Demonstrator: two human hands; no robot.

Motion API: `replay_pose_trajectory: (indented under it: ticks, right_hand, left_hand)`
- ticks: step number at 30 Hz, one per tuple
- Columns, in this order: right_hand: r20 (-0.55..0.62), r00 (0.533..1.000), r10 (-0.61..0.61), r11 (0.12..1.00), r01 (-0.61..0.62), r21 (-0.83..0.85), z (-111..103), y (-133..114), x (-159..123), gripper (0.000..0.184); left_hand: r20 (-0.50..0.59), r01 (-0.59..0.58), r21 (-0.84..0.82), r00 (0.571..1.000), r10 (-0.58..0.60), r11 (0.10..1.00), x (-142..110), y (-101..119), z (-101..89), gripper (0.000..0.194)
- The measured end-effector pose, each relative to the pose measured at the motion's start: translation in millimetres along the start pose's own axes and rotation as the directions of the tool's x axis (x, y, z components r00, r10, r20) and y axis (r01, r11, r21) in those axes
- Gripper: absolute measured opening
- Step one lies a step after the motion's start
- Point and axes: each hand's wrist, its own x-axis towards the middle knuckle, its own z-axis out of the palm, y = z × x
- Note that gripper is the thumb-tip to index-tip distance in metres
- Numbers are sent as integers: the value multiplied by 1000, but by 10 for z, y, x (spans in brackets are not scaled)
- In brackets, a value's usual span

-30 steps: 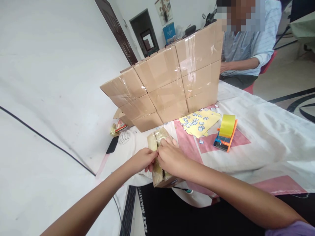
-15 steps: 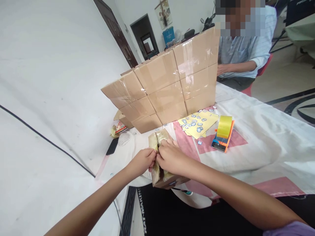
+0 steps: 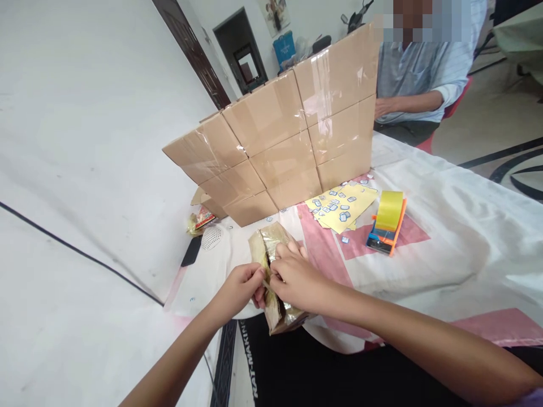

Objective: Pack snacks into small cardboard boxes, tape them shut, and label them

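A small cardboard box (image 3: pixel 278 234) with yellowish packing tape over its top sits at the table's near edge, tilted towards me. A dark gap runs between its top flaps. My left hand (image 3: pixel 241 289) is closed, thumb and fingers pinching at the left flap's edge beside the gap. On the right flap rests my right hand (image 3: pixel 294 277), its fingers curled over the flap near the gap. Between the two hands a thin pale strip shows; whether it is tape or torn card, I cannot tell.
A wall of taped cardboard boxes (image 3: pixel 280 141) stands behind. To the right lie yellow sheets (image 3: pixel 345 206) with small labels and a tape dispenser (image 3: pixel 387 223) with yellow tape. At left are a black phone-like object (image 3: pixel 192 251) and a packet (image 3: pixel 201 219). Another person (image 3: pixel 418 90) sits across.
My hands have drawn slightly apart at the gap, showing the pale strip between them. The box has tilted and shifted slightly left. The whole view has shifted a little.
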Motion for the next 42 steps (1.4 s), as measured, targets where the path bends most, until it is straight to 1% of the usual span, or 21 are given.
replay_pose_trajectory:
  ticks: [4, 6, 8, 9, 10, 11, 13, 14, 15, 16, 18, 21, 24, 26, 29, 33, 37, 38, 39, 40, 42]
  right_hand:
    - [63, 998, 19, 1000, -19, 2, -102, -54, -34, 24]
    - [103, 994, 19, 1000, -17, -19, -150, -89, -42, 25]
    - [130, 991, 13, 999, -7, -48, -180, -118, -44, 27]
    - [132, 991, 10, 998, -2, -60, -187, -128, -44, 27]
    - [130, 991, 9, 998, -1, -66, -189, -134, -43, 27]
    - [131, 991, 11, 998, -1, -70, -189, -135, -41, 27]
    - [141, 990, 16, 997, -5, -75, -184, -128, -38, 26]
    - [149, 989, 16, 997, -5, -76, -184, -121, -38, 26]
    - [156, 988, 15, 997, -3, -75, -187, -114, -39, 26]
    - [163, 987, 14, 997, -2, -74, -192, -108, -41, 26]
    - [171, 985, 16, 998, -5, -68, -210, -102, -47, 26]
    - [170, 985, 20, 999, -11, -52, -229, -115, -52, 27]
    - [186, 983, 4, 999, 5, -52, -216, -148, -58, 30]
    - [221, 975, -24, 996, 42, -75, -194, -177, -67, 29]
    - [264, 963, -57, 993, 81, -81, -171, -208, -77, 28]
    - [272, 961, -54, 998, 63, -24, -192, -198, -67, 27]
    - [312, 943, -112, 994, 111, 23, -241, -160, -46, 31]
    - [336, 931, -143, 990, 139, 37, -252, -154, -40, 32]
    - [363, 916, -170, 985, 163, 49, -261, -150, -34, 32]
    - [392, 901, -187, 982, 180, 55, -267, -146, -28, 31]
    - [432, 878, -206, 978, 201, 57, -268, -141, -18, 28]
  left_hand:
    - [2, -9, -17, 1000, 9, 1000, -35, 26, 3, 40]
    - [15, -20, 25, 1000, 20, 999, -44, 24, -1, 42]
    - [-15, -66, 172, 997, 69, 983, -64, 11, -18, 45]
    - [-55, -113, 295, 989, 135, 949, -82, 2, -35, 45]
    - [-78, -182, 440, 968, 239, 879, -104, -8, -59, 43]
    - [-53, -268, 584, 929, 365, 766, -129, -17, -89, 39]
    - [143, -447, 770, 816, 560, 455, -181, -35, -165, 31]
    - [267, -522, 796, 757, 596, 307, -204, -42, -206, 31]
    - [365, -572, 797, 713, 599, 196, -222, -48, -244, 34]
    - [423, -596, 793, 686, 592, 123, -235, -52, -278, 37]
    - [460, -603, 795, 665, 588, 61, -244, -46, -325, 40]
    - [459, -584, 811, 649, 606, 12, -227, 4, -355, 35]
    - [497, -598, 801, 651, 574, -15, -191, 83, -368, 27]
    - [558, -676, 736, 636, 534, 36, -173, 124, -366, 26]
    - [599, -769, 626, 582, 551, 132, -172, 137, -330, 24]
    - [520, -771, 619, 548, 655, 153, -201, 94, -240, 25]
    - [454, -782, 617, 451, 769, 95, -232, 42, -150, 28]
    - [434, -780, 619, 440, 786, 95, -250, 31, -126, 28]
    - [414, -776, 621, 446, 793, 112, -275, 22, -100, 27]
    - [390, -766, 626, 470, 792, 146, -307, 13, -71, 25]
    - [339, -728, 641, 552, 762, 243, -388, -4, 0, 19]
